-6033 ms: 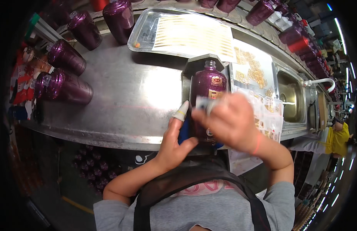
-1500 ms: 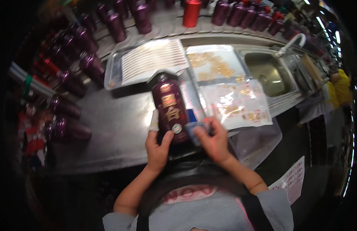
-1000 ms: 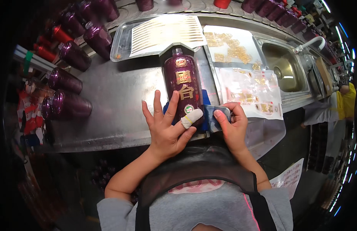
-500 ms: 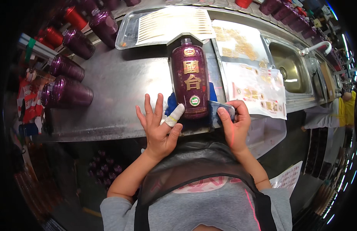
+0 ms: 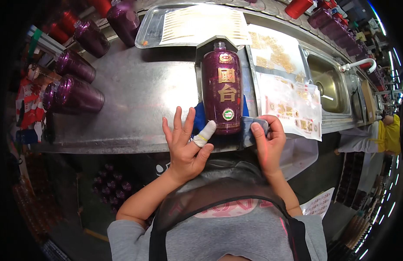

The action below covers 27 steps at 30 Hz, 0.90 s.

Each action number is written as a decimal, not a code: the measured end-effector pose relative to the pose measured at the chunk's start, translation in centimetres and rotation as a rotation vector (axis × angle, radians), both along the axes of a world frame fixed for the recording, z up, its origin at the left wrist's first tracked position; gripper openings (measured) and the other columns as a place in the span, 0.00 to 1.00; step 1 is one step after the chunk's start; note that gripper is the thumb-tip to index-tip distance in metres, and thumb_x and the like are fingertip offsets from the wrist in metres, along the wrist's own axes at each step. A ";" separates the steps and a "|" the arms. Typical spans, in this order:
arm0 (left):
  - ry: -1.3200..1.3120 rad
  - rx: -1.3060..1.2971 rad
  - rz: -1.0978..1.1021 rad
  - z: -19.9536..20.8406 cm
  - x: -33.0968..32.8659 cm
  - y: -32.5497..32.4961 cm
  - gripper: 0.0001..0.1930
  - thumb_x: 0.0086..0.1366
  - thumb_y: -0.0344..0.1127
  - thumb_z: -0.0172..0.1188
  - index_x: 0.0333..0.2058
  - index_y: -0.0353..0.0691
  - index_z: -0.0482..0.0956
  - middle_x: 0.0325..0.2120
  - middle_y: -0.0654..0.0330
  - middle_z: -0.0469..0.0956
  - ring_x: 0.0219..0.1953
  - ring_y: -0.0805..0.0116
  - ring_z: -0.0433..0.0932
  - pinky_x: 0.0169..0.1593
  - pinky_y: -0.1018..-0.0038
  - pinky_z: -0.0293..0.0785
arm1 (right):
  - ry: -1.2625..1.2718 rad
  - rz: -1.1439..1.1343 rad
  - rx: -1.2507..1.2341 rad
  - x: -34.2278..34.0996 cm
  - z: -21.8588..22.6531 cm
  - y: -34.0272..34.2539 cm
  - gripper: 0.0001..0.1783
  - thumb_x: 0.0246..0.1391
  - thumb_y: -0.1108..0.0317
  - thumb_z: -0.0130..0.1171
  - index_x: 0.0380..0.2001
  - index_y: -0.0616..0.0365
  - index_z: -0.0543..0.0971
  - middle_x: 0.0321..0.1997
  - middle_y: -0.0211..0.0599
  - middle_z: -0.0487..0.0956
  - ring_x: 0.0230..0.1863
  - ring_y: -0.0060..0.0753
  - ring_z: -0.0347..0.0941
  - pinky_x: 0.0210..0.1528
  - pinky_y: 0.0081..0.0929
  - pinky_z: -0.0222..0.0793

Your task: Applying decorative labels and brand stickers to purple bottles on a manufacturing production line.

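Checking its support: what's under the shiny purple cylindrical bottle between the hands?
Blue soft-looking material shows at both lower sides, a grey angular holder behind the neck. The bottle hides what's directly beneath.

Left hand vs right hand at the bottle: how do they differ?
Grip: the left hand is open with fingers spread; the right hand pinches a flat blue-grey piece.
Covering: the left hand wears a white finger cover; the right hand shows none.
Shared: both are near the lower end of the purple bottle.
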State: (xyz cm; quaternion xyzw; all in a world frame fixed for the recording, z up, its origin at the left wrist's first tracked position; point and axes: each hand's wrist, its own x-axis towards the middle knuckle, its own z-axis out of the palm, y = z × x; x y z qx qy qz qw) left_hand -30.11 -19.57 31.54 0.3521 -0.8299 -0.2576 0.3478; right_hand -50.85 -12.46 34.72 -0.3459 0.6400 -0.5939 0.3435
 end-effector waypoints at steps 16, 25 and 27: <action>0.619 0.771 -0.098 0.2 -3.7 -2.8 0.39 0.63 0.35 0.61 0.66 0.31 0.50 0.64 0.51 0.58 0.65 0.63 0.57 0.66 0.69 0.51 | 0.023 0.177 0.177 -0.2 -0.6 -2.4 0.16 0.46 0.63 0.70 0.32 0.56 0.72 0.28 0.17 0.63 0.28 0.11 0.51 0.30 0.12 0.51; 0.610 0.802 -0.146 0.1 -3.2 -3.2 0.43 0.60 0.37 0.63 0.67 0.32 0.47 0.62 0.50 0.59 0.65 0.60 0.55 0.67 0.66 0.47 | -0.111 0.222 0.142 -0.4 -0.1 -2.6 0.16 0.50 0.65 0.66 0.35 0.57 0.71 0.26 0.18 0.60 0.27 0.09 0.52 0.29 0.10 0.51; 0.580 0.803 -0.095 0.6 -3.8 -2.8 0.45 0.59 0.38 0.64 0.67 0.31 0.46 0.61 0.50 0.61 0.65 0.58 0.56 0.67 0.64 0.44 | -0.146 0.215 0.134 0.1 0.1 -2.6 0.16 0.50 0.65 0.66 0.36 0.57 0.70 0.25 0.18 0.60 0.27 0.10 0.52 0.29 0.10 0.51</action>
